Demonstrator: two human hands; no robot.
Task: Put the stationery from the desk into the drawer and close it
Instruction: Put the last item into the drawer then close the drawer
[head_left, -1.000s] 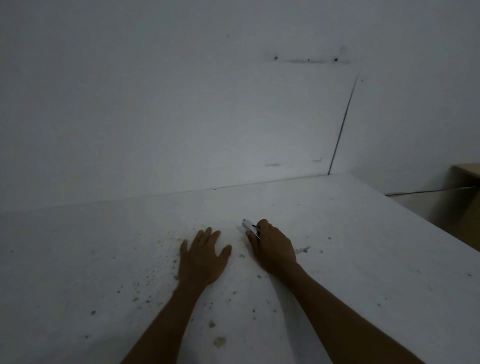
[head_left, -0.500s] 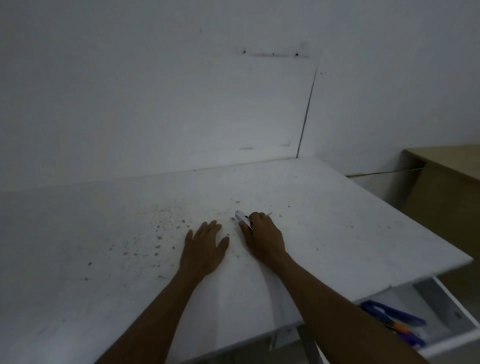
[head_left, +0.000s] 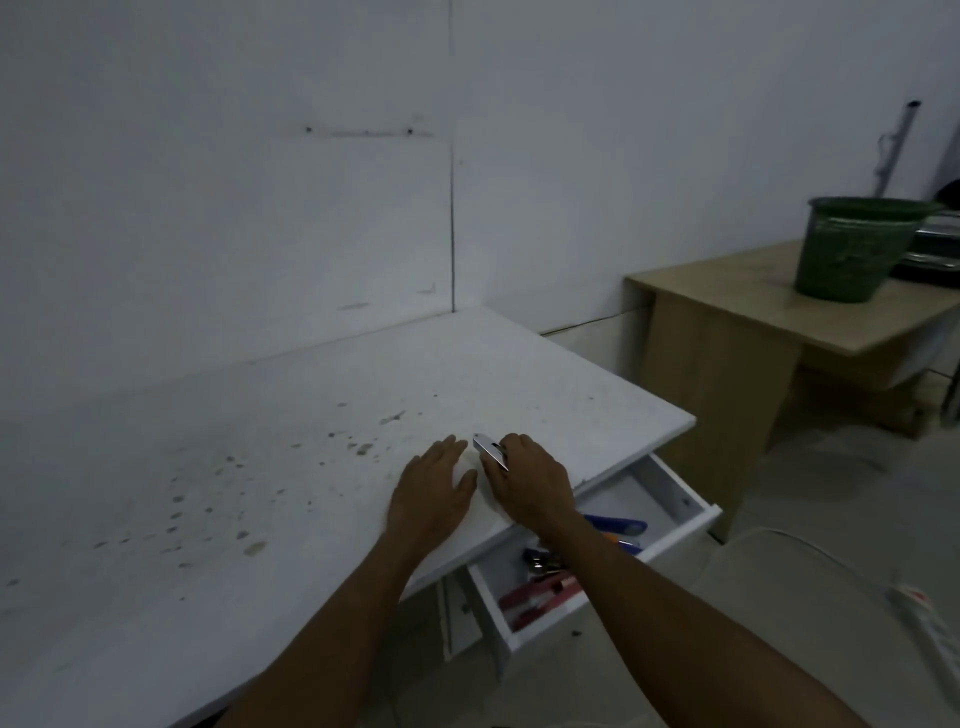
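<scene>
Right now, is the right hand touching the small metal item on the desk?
Touching. The head view shows the right hand closed over the metal item, its fingers wrapped on it, one end sticking out.

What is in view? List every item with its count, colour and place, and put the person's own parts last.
desk: 1, white and speckled with dark spots, against the wall
drawer: 1, white, pulled open under the desk's right edge
small metal item: 1, silver, on the desk under the right hand; too hidden to identify
blue-handled items: count unclear, blue with some orange, far part of the drawer
red item: 1, red, near part of the drawer
dark metal item: 1, middle of the drawer; unclear
wooden table: 1, tan, right of the desk
bin: 1, green, on the wooden table
power strip: 1, white, floor at right
left hand: flat on the desk, open
right hand: fingers closed over the small metal item
</scene>
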